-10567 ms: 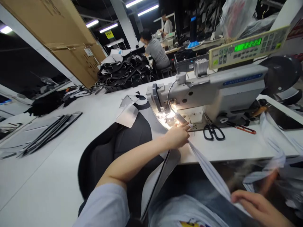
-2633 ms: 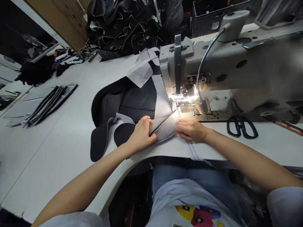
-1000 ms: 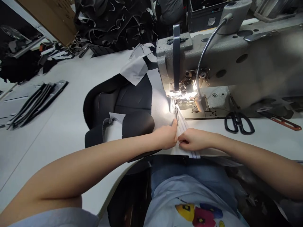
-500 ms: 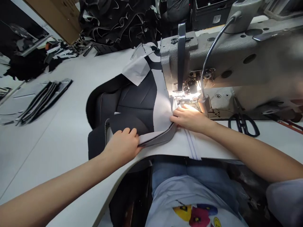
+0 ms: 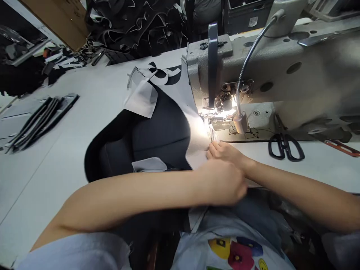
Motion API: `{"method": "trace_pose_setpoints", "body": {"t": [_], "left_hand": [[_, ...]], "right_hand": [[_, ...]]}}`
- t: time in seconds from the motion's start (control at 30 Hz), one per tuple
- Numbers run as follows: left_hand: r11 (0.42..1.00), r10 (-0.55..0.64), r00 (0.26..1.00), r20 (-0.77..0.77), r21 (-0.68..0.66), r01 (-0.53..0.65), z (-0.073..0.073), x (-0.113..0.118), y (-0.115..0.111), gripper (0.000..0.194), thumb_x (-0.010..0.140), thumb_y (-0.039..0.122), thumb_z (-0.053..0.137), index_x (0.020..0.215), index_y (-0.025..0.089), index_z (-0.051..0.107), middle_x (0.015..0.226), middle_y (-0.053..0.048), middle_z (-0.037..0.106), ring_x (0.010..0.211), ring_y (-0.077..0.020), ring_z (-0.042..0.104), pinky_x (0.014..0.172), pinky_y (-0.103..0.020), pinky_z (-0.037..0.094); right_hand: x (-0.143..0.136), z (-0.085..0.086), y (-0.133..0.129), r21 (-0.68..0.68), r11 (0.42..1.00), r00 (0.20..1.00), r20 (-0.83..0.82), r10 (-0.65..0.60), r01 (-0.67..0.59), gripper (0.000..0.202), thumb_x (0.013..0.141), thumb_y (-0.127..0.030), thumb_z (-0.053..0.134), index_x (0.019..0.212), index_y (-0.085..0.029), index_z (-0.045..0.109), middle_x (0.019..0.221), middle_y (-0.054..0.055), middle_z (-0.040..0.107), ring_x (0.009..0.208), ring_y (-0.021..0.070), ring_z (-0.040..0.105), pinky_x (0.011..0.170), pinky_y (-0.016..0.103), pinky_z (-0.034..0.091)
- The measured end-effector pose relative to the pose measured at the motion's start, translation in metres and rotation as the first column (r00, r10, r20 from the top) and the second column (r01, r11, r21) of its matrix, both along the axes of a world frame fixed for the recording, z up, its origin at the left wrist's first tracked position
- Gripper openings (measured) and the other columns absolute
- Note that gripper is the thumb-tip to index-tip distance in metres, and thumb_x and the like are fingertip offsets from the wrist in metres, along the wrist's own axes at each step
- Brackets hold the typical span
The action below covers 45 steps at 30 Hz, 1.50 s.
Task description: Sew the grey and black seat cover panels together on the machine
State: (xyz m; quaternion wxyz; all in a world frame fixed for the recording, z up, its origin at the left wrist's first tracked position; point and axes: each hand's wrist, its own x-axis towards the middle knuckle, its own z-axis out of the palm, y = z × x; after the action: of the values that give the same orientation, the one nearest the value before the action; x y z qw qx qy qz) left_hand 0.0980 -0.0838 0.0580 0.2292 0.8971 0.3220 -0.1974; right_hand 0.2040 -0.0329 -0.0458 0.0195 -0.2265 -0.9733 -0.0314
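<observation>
Right hand (image 5: 225,152) pinches dark-and-white fabric piece (image 5: 161,129) at worktop's (image 5: 323,165) front edge, by sewing machine (image 5: 239,75) needle. Left hand (image 5: 223,182) blurred, overlapping right; can't tell finger state.

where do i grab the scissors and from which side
Take the scissors by the black finger loops, from the near side, probably with the right hand. The loops face the person on the white tabletop, while the blades point away, toward the sewing machine.
</observation>
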Motion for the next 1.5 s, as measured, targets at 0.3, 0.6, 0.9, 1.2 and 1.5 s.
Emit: {"method": "trace_pose_setpoints", "body": {"t": [0.3, 0.6, 0.9, 1.2, 1.5], "left_hand": [[0.892, 0.451, 0.875, -0.176, 0.118, -0.436, -0.043, -0.03, 0.036, 0.069, 0.083, 0.027, 0.053, 0.144, 0.009, 0.026, 0.11, -0.018, 0.067, 0.099, -0.0328, 0.068, 0.078, -0.039, 0.055], [0.894, 0.449, 0.868, -0.213, 0.095, -0.439, -0.034, -0.038, 0.046, 0.077, 0.085, 0.024, 0.046, 0.153, 0.007, 0.014, 0.112, -0.02, 0.068, 0.105, -0.0353, 0.066, 0.08, -0.041, 0.054], [0.924, 0.382, 0.896, -0.226, 0.129, -0.361, -0.044, -0.028, 0.047, 0.068, 0.09, 0.016, 0.038, 0.151, -0.003, 0.016, 0.107, -0.025, 0.069, 0.104, -0.0336, 0.068, 0.083, -0.041, 0.053], [0.885, 0.454, 0.879, -0.148, 0.188, -0.426, -0.054, -0.027, 0.06, 0.063, 0.089, 0.016, 0.04, 0.148, 0.0, 0.027, 0.105, -0.021, 0.07, 0.102, -0.031, 0.069, 0.082, -0.038, 0.054], [0.889, 0.457, 0.871, -0.182, 0.102, -0.445, -0.044, -0.031, 0.061, 0.076, 0.083, 0.02, 0.051, 0.149, 0.001, 0.021, 0.109, -0.021, 0.069, 0.103, -0.0331, 0.068, 0.08, -0.037, 0.053]], "right_hand": [[0.034, 0.007, 0.035, -0.334, 0.71, 0.782, 0.193, -0.592, 0.62, 0.028, 0.088, -0.045, 0.055, 0.088, -0.018, 0.064, 0.08, 0.008, 0.064, 0.068, 0.0214, 0.055, 0.056, 0.03, 0.027], [0.045, 0.008, 0.03, -0.675, 0.689, 0.93, -0.013, -0.368, 0.263, 0.043, 0.096, -0.042, 0.041, 0.062, -0.019, 0.054, 0.06, 0.001, 0.054, 0.059, 0.0147, 0.048, 0.056, 0.028, 0.029], [0.013, -0.036, 0.05, -0.151, 0.866, 0.798, -0.34, -0.498, 0.476, 0.032, 0.098, -0.023, 0.038, 0.101, -0.013, 0.068, 0.091, 0.012, 0.064, 0.084, 0.0235, 0.053, 0.078, 0.034, 0.039], [0.007, -0.062, 0.053, -0.114, 0.915, 0.729, -0.569, -0.38, 0.387, 0.027, 0.097, -0.021, 0.046, 0.104, -0.017, 0.071, 0.091, 0.011, 0.067, 0.086, 0.0233, 0.057, 0.08, 0.034, 0.046], [0.009, -0.067, 0.063, -0.115, 0.915, 0.708, -0.599, -0.374, 0.386, 0.034, 0.095, -0.023, 0.043, 0.116, -0.012, 0.067, 0.095, 0.014, 0.066, 0.09, 0.0259, 0.058, 0.083, 0.038, 0.049]]}}
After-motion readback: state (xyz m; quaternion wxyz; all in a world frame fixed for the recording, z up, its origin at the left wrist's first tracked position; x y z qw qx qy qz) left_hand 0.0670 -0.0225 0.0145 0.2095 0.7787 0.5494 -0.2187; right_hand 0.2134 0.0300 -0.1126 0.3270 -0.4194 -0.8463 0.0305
